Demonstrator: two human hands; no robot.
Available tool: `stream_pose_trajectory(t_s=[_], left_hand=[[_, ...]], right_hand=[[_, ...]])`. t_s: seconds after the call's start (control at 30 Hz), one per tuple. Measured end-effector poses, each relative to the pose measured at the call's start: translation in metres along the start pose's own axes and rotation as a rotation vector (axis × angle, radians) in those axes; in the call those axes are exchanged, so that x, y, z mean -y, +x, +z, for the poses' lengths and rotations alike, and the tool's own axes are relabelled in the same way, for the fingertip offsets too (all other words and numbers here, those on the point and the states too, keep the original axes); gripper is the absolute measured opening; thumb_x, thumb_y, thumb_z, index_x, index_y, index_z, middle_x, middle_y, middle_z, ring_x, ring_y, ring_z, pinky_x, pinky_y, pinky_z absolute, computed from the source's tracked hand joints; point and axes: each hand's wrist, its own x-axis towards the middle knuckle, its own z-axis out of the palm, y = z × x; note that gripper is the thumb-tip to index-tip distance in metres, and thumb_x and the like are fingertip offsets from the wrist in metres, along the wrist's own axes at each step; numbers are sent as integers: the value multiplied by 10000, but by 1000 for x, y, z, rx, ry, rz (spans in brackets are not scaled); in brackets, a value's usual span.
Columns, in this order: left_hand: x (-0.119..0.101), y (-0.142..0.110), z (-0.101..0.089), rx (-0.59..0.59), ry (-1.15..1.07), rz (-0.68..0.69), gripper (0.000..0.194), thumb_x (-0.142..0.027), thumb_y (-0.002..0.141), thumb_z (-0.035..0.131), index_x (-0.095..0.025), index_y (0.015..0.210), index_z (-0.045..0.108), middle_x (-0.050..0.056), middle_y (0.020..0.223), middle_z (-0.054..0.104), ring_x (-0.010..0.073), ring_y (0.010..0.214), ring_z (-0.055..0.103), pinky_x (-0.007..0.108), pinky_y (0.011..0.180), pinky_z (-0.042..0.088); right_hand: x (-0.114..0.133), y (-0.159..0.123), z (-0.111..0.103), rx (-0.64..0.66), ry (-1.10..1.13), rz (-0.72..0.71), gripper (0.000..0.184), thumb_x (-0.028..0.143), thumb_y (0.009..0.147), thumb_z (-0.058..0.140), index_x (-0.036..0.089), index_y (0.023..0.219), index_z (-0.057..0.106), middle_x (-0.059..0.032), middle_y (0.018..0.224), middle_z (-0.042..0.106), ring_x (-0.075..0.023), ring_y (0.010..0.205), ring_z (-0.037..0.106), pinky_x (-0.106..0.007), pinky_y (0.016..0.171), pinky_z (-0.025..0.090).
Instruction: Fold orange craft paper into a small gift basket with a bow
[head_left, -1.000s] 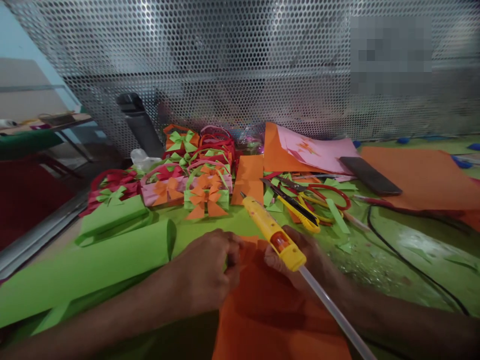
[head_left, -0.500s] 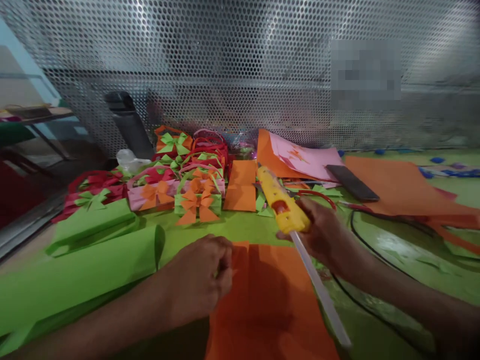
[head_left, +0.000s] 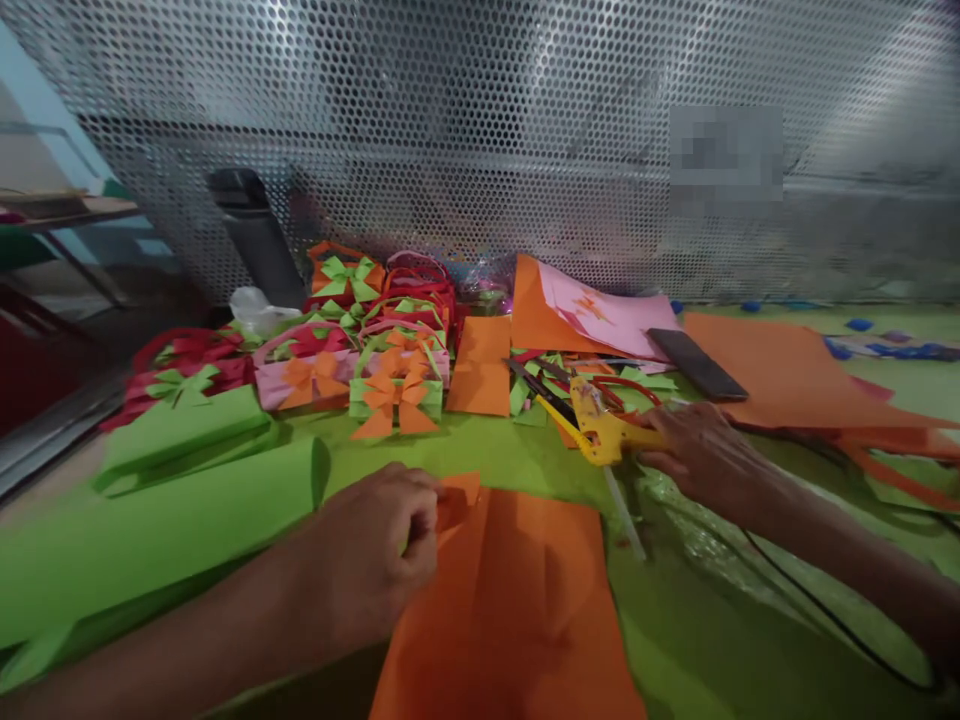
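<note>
My left hand (head_left: 382,550) is closed, its fingers pinching the upper left edge of a creased orange paper sheet (head_left: 517,610). A flap of the sheet stands slightly raised beside the fingertips. On the right, my right hand (head_left: 694,450) has its fingers round the handle of a yellow hot glue gun (head_left: 604,430). A pale glue stick (head_left: 624,515) sticks out of the gun's back end, towards me. The gun is low, close to scissors (head_left: 551,395) with yellow on the handle and a heap of green paper scraps (head_left: 529,405).
Several small paper bags with bows (head_left: 397,395) stand at the back left, near a dark bottle (head_left: 259,240). A green paper roll (head_left: 172,540) lies at left. Behind are a dark phone-like slab (head_left: 697,365), orange sheets (head_left: 787,370) and a perforated metal panel (head_left: 480,130).
My right hand has lowered the glue gun and moved it to the right, away from the orange sheet. My left hand has shifted slightly left with the sheet's edge.
</note>
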Motion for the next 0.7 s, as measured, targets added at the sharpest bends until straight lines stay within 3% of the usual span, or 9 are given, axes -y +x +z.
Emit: stream_pose_trajectory(t_s=[0.13, 0.17, 0.27, 0.3, 0.37, 0.4, 0.5, 0.6, 0.7], left_hand=[[4, -11, 0, 8, 108, 41, 133, -174, 735, 401, -197, 604, 395, 79, 962, 604, 220, 924, 544, 340, 771, 401], [4, -13, 0, -4, 118, 51, 135, -163, 741, 397, -196, 610, 395, 80, 977, 600, 217, 935, 541, 336, 768, 402], [4, -17, 3, -34, 138, 87, 124, -139, 744, 405, -197, 634, 397, 82, 1001, 589, 211, 961, 531, 329, 778, 405], [3, -18, 3, -38, 142, 93, 124, -133, 744, 406, -197, 639, 400, 82, 1003, 588, 210, 969, 527, 329, 782, 406], [2, -18, 4, -43, 141, 88, 129, -132, 751, 403, -198, 639, 406, 80, 1003, 588, 208, 978, 526, 331, 793, 410], [1, -18, 5, -51, 136, 83, 134, -133, 754, 401, -198, 636, 411, 79, 1005, 588, 207, 985, 526, 331, 797, 414], [0, -20, 6, -88, 105, 74, 133, -125, 741, 404, -194, 632, 435, 69, 1043, 585, 200, 1008, 527, 332, 826, 419], [-1, -22, 5, -98, 63, 63, 141, -109, 726, 406, -193, 668, 505, 55, 1056, 592, 190, 1006, 535, 326, 842, 423], [0, -21, -2, -10, 14, 55, 208, -157, 791, 396, -205, 792, 599, 45, 1058, 606, 174, 990, 548, 298, 841, 429]], right_hand=[[19, 1, -24, -22, -155, 16, 78, 184, 804, 458, 202, 792, 533, -88, 772, 605, -279, 780, 550, -492, 769, 301], [30, 0, -32, -63, -190, 7, 132, 131, 806, 428, 197, 781, 539, -101, 790, 606, -284, 804, 545, -515, 800, 277], [79, 0, -50, -162, 25, -195, 146, 141, 811, 442, 187, 880, 562, -118, 982, 610, -288, 923, 531, -497, 879, 274], [98, 0, -53, -129, 173, -294, 171, 132, 805, 451, 187, 921, 564, -110, 1051, 601, -263, 941, 536, -439, 871, 321], [133, 2, -56, 22, 502, -333, 189, 165, 781, 502, 177, 961, 558, -89, 1040, 616, -216, 895, 565, -347, 805, 399], [148, 2, -56, 160, 629, -291, 222, 198, 777, 526, 184, 998, 549, -76, 1038, 620, -205, 893, 574, -318, 771, 420], [175, 5, -56, 394, 866, -169, 245, 267, 798, 504, 218, 1037, 525, -43, 970, 639, -203, 855, 593, -308, 694, 445], [183, 8, -56, 396, 907, -78, 331, 262, 809, 468, 248, 1139, 459, -43, 979, 639, -224, 851, 601, -332, 670, 452], [186, 11, -52, 322, 832, -149, 521, 211, 789, 488, 262, 1287, 345, -62, 1018, 643, -235, 834, 616, -342, 659, 461]])
